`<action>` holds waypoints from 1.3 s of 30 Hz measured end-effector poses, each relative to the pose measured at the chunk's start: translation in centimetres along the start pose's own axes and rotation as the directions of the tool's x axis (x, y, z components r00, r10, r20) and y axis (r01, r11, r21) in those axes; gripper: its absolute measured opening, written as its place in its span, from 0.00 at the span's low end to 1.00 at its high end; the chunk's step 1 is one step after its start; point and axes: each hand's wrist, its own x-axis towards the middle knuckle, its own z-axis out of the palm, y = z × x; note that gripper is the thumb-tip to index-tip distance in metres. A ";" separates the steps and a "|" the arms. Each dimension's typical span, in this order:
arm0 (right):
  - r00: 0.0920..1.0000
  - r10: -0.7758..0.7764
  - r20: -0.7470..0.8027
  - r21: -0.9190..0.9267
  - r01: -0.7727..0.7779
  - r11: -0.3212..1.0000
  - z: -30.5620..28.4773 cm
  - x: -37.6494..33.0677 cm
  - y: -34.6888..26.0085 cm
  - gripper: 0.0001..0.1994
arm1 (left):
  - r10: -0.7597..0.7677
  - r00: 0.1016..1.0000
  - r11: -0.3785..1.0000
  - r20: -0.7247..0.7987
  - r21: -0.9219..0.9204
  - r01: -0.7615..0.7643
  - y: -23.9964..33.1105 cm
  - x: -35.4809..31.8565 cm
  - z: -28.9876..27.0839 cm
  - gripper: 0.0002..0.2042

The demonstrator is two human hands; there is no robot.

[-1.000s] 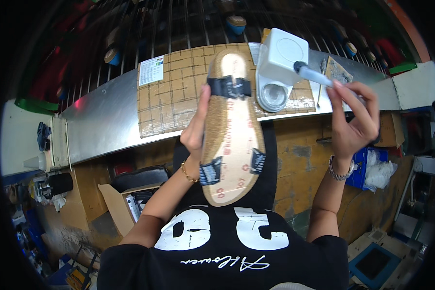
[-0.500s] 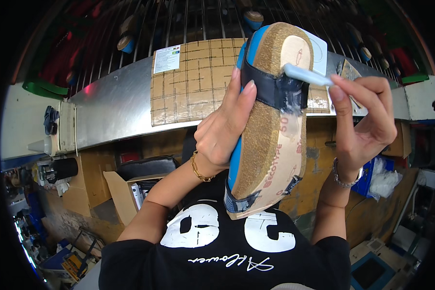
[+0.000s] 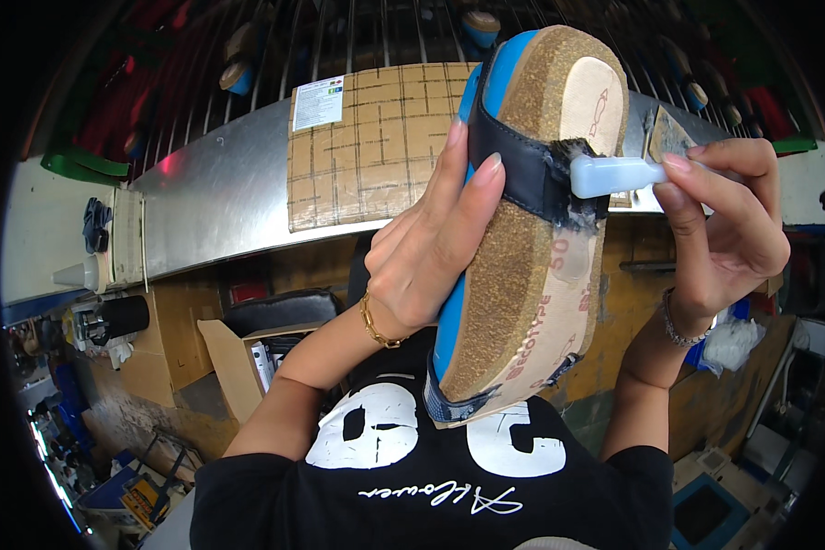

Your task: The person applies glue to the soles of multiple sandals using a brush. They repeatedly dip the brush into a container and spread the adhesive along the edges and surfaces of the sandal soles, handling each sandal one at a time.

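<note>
An upturned sandal (image 3: 513, 257) has a cork sole, a beige inner board and a blue last underneath. My left hand (image 3: 435, 234) holds it from the left side, thumb on the navy strap (image 3: 521, 174). The strap's ends (image 3: 576, 192) are folded onto the sole and look frayed, with a whitish wet smear over them. My right hand (image 3: 729, 215) pinches a pale blue plastic brush (image 3: 619, 174) between thumb and fingers. Its head lies over the folded strap ends; whether bristles touch them cannot be made out. A second strap (image 3: 463, 399) wraps the near end.
Beyond the sandal, a taped cardboard sheet (image 3: 376, 156) lies on a metal bench (image 3: 202, 202). Past it runs a rack of metal bars (image 3: 367, 41) carrying other sandals (image 3: 479, 29). Below the bench stands an open carton (image 3: 225, 367); a blue crate with white plastic (image 3: 735, 344) is at right.
The sandal has shifted right and slightly away from me, tilting a little. My right hand has moved right and down, and the brush now lies nearly level across the strap ends.
</note>
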 end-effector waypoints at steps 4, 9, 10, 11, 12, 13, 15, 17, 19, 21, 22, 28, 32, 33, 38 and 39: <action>0.999 -0.029 0.038 -0.020 0.029 0.999 -0.3 0.2 0.1 0.13 | 0.057 0.998 0.998 -0.006 0.006 -0.057 0.1 0.1 -0.1 0.35; 0.998 0.039 0.053 0.020 -0.040 0.999 -0.5 -0.2 -0.2 0.14 | 0.120 0.993 0.993 -0.023 -0.002 -0.120 0.0 0.1 -0.4 0.37; 0.997 0.021 0.070 0.020 -0.022 1.000 -0.6 -0.3 -0.3 0.14 | 0.124 0.992 0.992 -0.024 -0.004 -0.124 -0.1 0.1 -0.4 0.37; 0.997 0.008 0.076 0.022 -0.010 1.000 -0.6 -0.4 -0.4 0.15 | 0.116 0.992 0.992 -0.040 -0.051 -0.118 -0.1 0.1 -0.4 0.36; 0.995 0.015 0.098 0.011 -0.016 1.000 -0.7 -0.4 -0.5 0.15 | 0.128 0.991 0.992 -0.036 0.004 -0.128 -0.2 0.1 -0.4 0.36; 0.994 -0.008 0.105 0.052 0.003 0.999 -0.8 -0.3 -0.6 0.15 | 0.127 0.991 0.992 -0.043 0.011 -0.127 -0.2 0.1 -0.3 0.35; 0.988 -0.074 0.137 0.145 0.054 0.988 -0.7 0.1 -0.6 0.14 | 0.126 0.990 0.992 -0.068 0.028 -0.124 -0.2 0.1 -0.2 0.34; 0.988 -0.041 0.146 0.170 0.015 0.985 -0.4 0.5 -0.5 0.12 | 0.123 0.987 0.992 -0.101 0.045 -0.119 -0.2 0.3 0.1 0.34; 0.996 0.089 -0.013 0.093 -0.087 0.992 0.9 0.3 -0.6 0.11 | 0.126 0.982 0.990 -0.142 0.075 -0.116 -0.3 0.5 0.4 0.33; 0.983 0.166 -0.078 0.060 -0.161 0.985 1.8 -0.4 -1.3 0.10 | 0.134 0.973 0.987 -0.188 0.116 -0.114 -0.6 0.9 0.4 0.32; 0.977 0.202 -0.068 0.078 -0.196 0.977 2.0 -1.0 -2.0 0.10 | 0.144 0.967 0.983 -0.208 0.138 -0.117 -0.7 1.0 0.4 0.31; 0.924 0.370 -0.091 0.198 -0.348 0.917 2.6 -2.1 -3.8 0.10 | 0.178 0.947 0.970 -0.269 0.211 -0.122 -0.9 1.8 0.3 0.29; 0.959 0.200 -0.201 -0.013 -0.206 0.978 3.2 -1.3 -3.8 0.12 | 0.191 0.934 0.966 -0.301 0.228 -0.124 -0.7 1.9 0.0 0.27; 0.961 0.177 -0.211 -0.075 -0.197 0.978 3.2 -1.2 -3.9 0.12 | 0.201 0.935 0.962 -0.291 0.237 -0.133 -0.7 1.9 0.0 0.27; 0.961 0.096 -0.260 -0.057 -0.115 0.992 3.3 -0.8 -3.7 0.13 | 0.191 0.944 0.965 -0.268 0.225 -0.132 -0.7 1.9 -0.6 0.26; 0.961 0.095 -0.260 -0.065 -0.116 0.991 3.2 -0.8 -3.5 0.14 | 0.194 0.944 0.965 -0.266 0.222 -0.136 -0.7 1.9 -0.6 0.26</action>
